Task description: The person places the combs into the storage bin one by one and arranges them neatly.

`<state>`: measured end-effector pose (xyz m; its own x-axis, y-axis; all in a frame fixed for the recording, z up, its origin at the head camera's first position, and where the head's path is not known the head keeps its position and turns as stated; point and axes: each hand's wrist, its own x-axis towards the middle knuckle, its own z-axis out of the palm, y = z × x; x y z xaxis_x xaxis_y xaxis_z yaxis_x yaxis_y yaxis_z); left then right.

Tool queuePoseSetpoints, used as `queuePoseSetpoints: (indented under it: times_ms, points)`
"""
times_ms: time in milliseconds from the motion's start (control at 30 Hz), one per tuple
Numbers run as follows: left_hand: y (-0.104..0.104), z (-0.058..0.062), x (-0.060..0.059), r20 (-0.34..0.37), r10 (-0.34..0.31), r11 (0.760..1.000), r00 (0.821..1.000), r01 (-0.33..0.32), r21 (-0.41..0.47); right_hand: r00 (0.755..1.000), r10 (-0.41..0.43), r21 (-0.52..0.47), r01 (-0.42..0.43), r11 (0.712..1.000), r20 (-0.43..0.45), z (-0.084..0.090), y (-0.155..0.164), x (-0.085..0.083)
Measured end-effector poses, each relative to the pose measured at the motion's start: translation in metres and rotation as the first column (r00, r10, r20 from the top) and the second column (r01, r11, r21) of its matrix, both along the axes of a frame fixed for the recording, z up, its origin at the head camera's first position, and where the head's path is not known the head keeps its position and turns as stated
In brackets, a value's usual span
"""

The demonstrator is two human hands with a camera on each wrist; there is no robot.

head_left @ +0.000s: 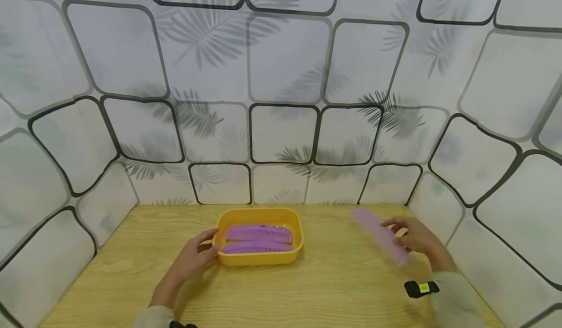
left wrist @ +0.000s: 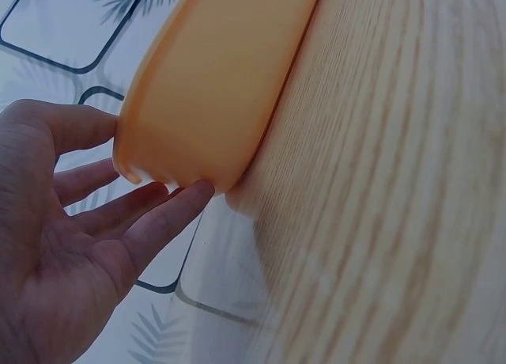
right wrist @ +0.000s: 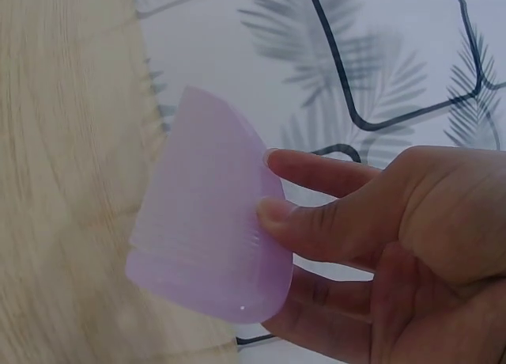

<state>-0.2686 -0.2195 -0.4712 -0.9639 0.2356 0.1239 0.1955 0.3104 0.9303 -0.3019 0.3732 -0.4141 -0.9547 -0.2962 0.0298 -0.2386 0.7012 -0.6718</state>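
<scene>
Two purple combs, the upper comb [head_left: 258, 234] and the lower comb [head_left: 256, 247], lie side by side in a yellow plastic basket [head_left: 259, 259]. My left hand [head_left: 193, 257] is at the basket's left end, and its extended fingertips touch the wall. In the left wrist view those fingers [left wrist: 170, 214] meet the rounded end of the basket [left wrist: 213, 79]. Off to the right, my right hand [head_left: 414, 235] pinches a third purple comb [head_left: 379, 235] by its long edge, slanted and slightly blurred. The right wrist view shows thumb and fingers on that comb [right wrist: 209, 206], its teeth toward the table.
A light wood-grain table [head_left: 325, 284] carries the basket. Patterned white walls [head_left: 281, 137] with leaf prints and dark outlines close off the back and both sides. A black band [head_left: 420, 289] with a yellow label sits on the right wrist.
</scene>
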Motion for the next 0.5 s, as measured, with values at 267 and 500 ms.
queuePoseSetpoints:
  times_ms: [267,500]
  points:
    - [0.0,0.001,0.001,0.0,-0.002,1.0,1.0,0.002,0.0,1.0,0.014,0.035,-0.014,0.999,-0.006,0.008,-0.018,-0.006]
    - [-0.002,-0.002,-0.001,-0.003,-0.012,1.0,1.0,0.012,0.014,0.999,0.038,0.014,-0.038,0.999,0.007,0.015,-0.03,-0.009]
